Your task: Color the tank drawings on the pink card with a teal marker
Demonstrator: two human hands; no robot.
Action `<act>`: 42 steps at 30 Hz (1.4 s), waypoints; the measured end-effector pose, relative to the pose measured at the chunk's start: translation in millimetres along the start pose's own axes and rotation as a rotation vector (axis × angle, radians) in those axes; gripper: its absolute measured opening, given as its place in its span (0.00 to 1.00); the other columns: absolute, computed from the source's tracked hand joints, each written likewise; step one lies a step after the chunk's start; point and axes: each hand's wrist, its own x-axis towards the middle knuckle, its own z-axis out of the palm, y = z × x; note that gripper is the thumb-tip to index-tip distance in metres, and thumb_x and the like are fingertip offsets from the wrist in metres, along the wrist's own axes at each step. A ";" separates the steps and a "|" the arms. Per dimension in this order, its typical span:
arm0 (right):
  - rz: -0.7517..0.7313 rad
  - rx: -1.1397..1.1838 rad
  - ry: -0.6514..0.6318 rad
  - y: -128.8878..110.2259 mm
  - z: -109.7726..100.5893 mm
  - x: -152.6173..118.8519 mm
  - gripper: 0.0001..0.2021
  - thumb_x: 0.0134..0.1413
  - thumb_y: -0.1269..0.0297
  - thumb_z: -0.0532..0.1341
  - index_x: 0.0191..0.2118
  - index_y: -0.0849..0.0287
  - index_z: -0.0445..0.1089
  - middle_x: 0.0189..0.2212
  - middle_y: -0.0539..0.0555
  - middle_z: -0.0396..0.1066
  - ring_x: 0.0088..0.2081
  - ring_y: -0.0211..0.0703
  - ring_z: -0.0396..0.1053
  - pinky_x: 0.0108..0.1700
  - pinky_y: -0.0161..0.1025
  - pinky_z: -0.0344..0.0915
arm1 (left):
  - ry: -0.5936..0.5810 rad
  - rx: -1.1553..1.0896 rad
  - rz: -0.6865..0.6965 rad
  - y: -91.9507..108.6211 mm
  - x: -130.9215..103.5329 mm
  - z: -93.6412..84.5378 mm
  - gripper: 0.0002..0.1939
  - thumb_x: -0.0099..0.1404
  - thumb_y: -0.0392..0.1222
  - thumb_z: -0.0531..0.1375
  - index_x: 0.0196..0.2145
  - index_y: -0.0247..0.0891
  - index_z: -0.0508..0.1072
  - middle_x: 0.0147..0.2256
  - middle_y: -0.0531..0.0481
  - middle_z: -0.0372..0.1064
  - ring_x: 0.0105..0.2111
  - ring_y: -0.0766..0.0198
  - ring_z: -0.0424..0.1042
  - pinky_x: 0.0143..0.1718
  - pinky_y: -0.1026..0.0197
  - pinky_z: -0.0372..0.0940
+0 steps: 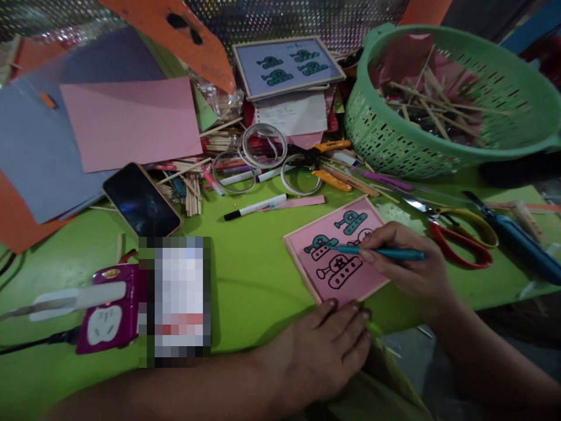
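A pink card (313,278) framed with thin wooden sticks lies tilted on the green table, bearing several tank drawings in black outline. The upper tank is filled with teal; the left one has teal on its turret, and the front one shows only outline. My right hand (409,260) grips a teal marker (401,254), its tip touching the left tank. Behind my fingers another tank is partly hidden. Flat at the card's near edge rests my left hand (331,345), fingers stretched out and holding nothing.
A green basket (394,137) of sticks stands back right, with red-and-yellow scissors (460,248) before it. Tape rolls (264,146), a capped marker (255,207) and a phone (142,202) lie behind the card. A purple power strip (109,310) sits left. A framed blue card (289,67) lies at the back.
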 end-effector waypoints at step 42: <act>-0.082 -0.020 -0.058 -2.5 1.0 0.9 0.05 0.56 0.70 0.69 0.31 0.53 0.75 0.25 0.49 0.75 0.24 0.39 0.71 0.25 0.35 0.67 | -0.013 -0.008 -0.003 1.3 0.1 0.9 0.23 0.80 0.39 0.48 0.67 0.39 0.69 0.69 0.46 0.64 0.66 0.57 0.67 0.64 0.52 0.59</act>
